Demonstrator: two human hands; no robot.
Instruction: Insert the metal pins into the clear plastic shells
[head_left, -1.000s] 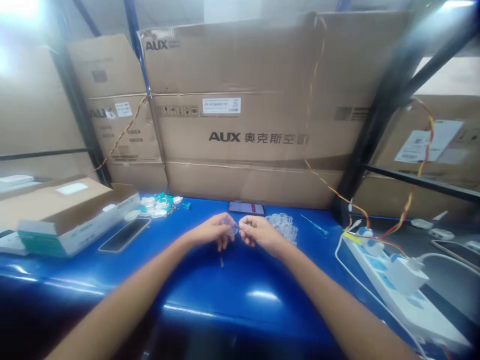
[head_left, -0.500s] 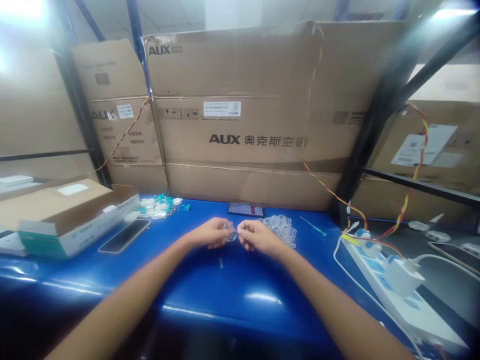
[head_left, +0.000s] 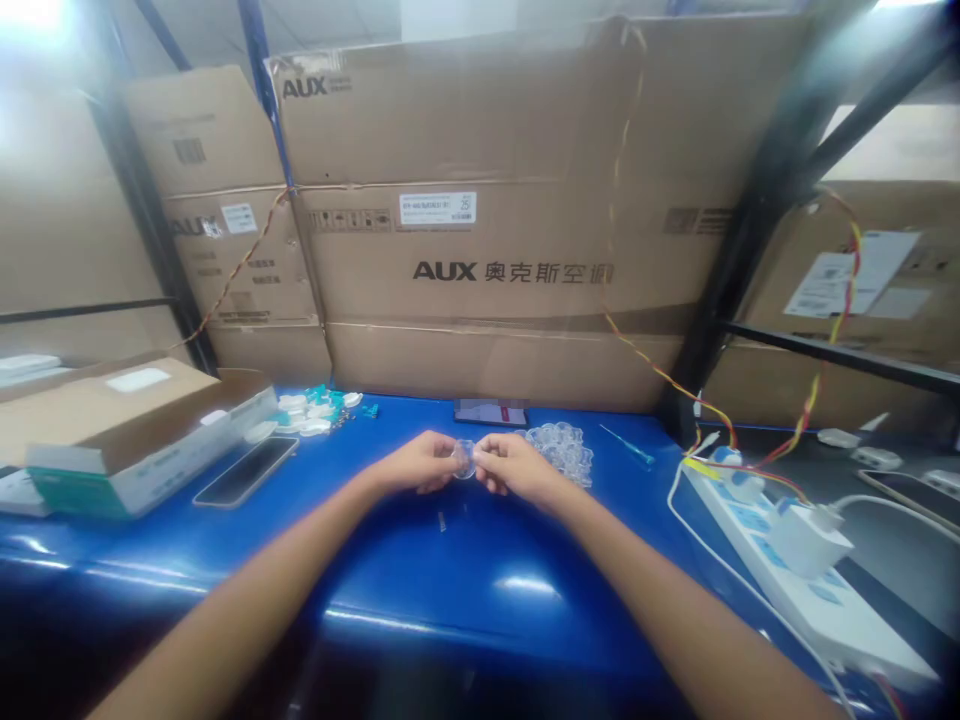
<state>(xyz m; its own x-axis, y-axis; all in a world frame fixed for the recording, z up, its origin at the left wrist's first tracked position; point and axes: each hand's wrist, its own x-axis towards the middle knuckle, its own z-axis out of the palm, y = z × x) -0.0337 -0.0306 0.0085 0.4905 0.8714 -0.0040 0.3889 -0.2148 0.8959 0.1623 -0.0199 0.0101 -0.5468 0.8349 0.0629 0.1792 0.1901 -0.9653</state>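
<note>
A small round clear plastic piece (head_left: 466, 461) is held upright between my two hands above the blue table (head_left: 360, 570). My left hand (head_left: 426, 463) pinches its left edge between thumb and fingers. On the other side, my right hand (head_left: 513, 465) has its fingers closed on the right edge. Just behind my right hand lies a pile of similar clear plastic pieces (head_left: 564, 452). A tiny narrow strip (head_left: 442, 521) rests on the table in front of my left hand; its kind is too small to make out.
At the left are an open cardboard box (head_left: 150, 440), a phone (head_left: 247, 471) and a heap of white and teal parts (head_left: 315, 408). Another phone (head_left: 491, 412) stands behind my hands. To the right lie a thin teal tool (head_left: 628, 447) and a power strip (head_left: 810, 570) with cables.
My right hand has come to the clear plastic piece and now grips its right edge; before, a small gap lay between them. The camera view has shifted slightly.
</note>
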